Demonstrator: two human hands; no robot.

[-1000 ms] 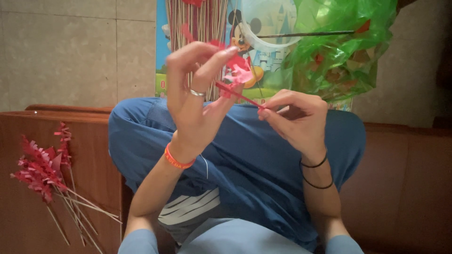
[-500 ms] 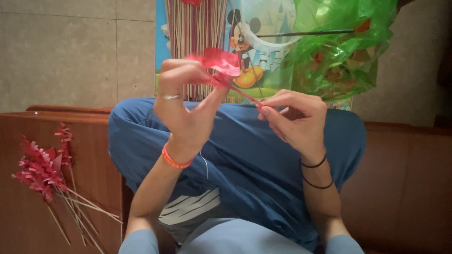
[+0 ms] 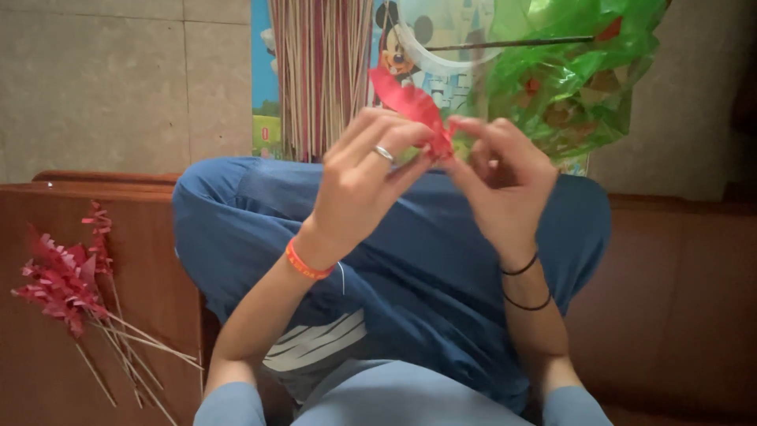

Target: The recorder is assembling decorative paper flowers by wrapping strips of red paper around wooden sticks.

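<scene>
My left hand (image 3: 364,180), with a silver ring and an orange wristband, and my right hand (image 3: 498,175), with two black bands at the wrist, meet in front of me above my crossed legs in blue trousers (image 3: 410,268). Together they pinch a piece of red fringed paper (image 3: 410,106) that sticks up between the fingertips. The thin stick under the paper is hidden by my fingers.
Several finished red paper flowers on thin sticks (image 3: 67,284) lie on the brown bench (image 3: 47,363) at my left. A bundle of long sticks (image 3: 319,75) stands ahead against a cartoon poster. A green plastic bag (image 3: 572,75) hangs at the upper right.
My hands have come together. The red stick that ran between them is now hidden, and the red paper has moved from my left fingers to between both hands.
</scene>
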